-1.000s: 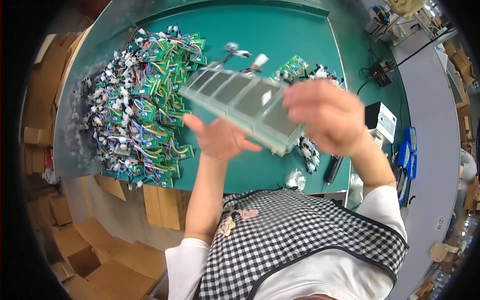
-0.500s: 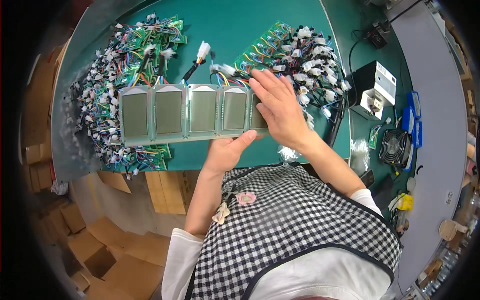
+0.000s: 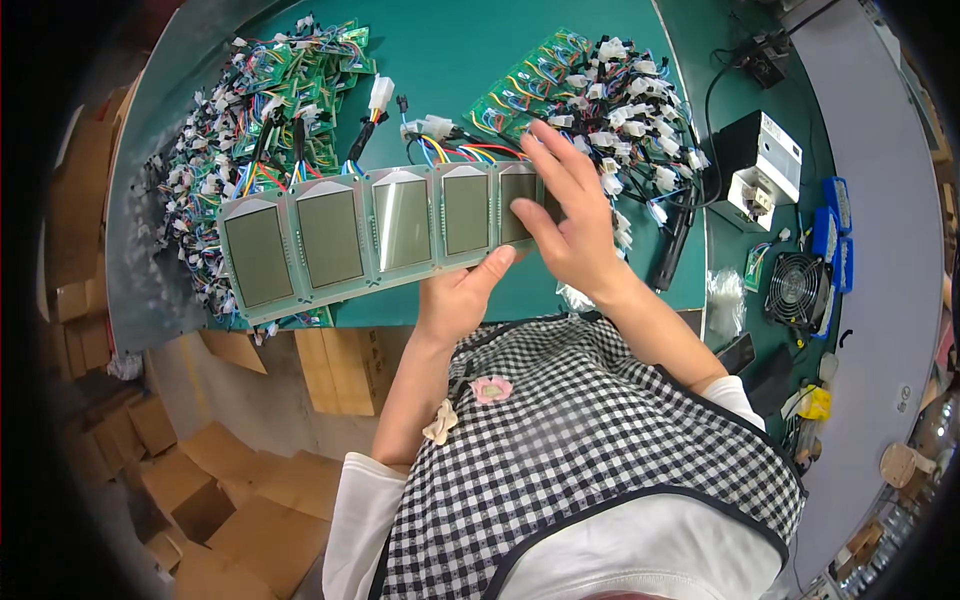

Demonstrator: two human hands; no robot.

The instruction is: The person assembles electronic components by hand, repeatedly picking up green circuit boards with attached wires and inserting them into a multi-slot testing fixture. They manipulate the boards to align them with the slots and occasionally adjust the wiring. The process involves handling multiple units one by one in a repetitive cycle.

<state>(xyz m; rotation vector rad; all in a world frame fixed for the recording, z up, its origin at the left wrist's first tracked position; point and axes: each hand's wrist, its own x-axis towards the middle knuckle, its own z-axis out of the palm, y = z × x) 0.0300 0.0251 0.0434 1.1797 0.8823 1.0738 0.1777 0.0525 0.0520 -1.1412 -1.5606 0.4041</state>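
Note:
A long panel of joined circuit boards (image 3: 372, 277) is held up over the bench, tilted with its left end lower. Several grey rectangular display screens (image 3: 331, 235) line its face, and coloured wires with white connectors (image 3: 381, 95) stick out along its top edge. My left hand (image 3: 460, 300) is closed on the panel's lower edge right of the middle, thumb in front, other fingers hidden behind. At the right end, my right hand (image 3: 572, 215) has its fingers stretched out and its thumb against the last screen, partly covering it.
Wired green circuit boards (image 3: 290, 80) lie heaped at the left, and another wired pile (image 3: 635, 110) at the right on the green bench (image 3: 440, 45). Farther right stand a black-and-white box (image 3: 762, 165) and a fan (image 3: 797, 288). Cardboard boxes (image 3: 250, 510) sit on the floor at lower left.
The panel has tilted, its left end swinging down and toward me. My right hand has shifted slightly right, uncovering more of the last screen. The left hand keeps its hold.

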